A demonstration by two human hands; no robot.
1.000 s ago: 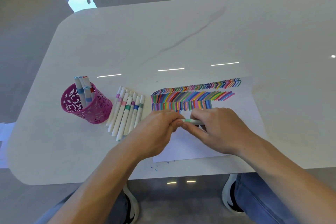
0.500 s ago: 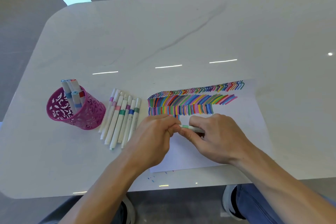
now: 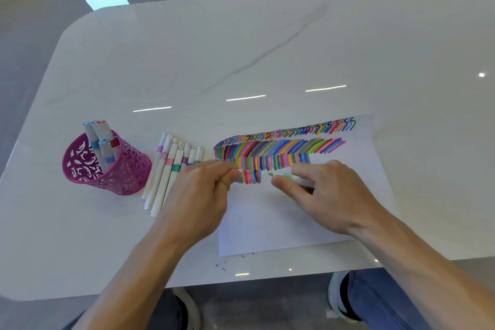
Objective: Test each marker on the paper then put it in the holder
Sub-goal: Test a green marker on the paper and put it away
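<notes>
Two hands apart: left [image 3: 198, 195] with cap [image 3: 240, 171], right [image 3: 329, 195] with green marker [image 3: 288, 176].

white marble table [image 3: 267, 48] on glossy grey floor [image 3: 32, 21], small ink specks [image 3: 221, 266] near its front edge

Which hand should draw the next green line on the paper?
The right hand. It grips the uncapped white marker with the green tip, which points at bare white paper beside the last coloured stripes. The left hand only pinches the small white cap.
</notes>
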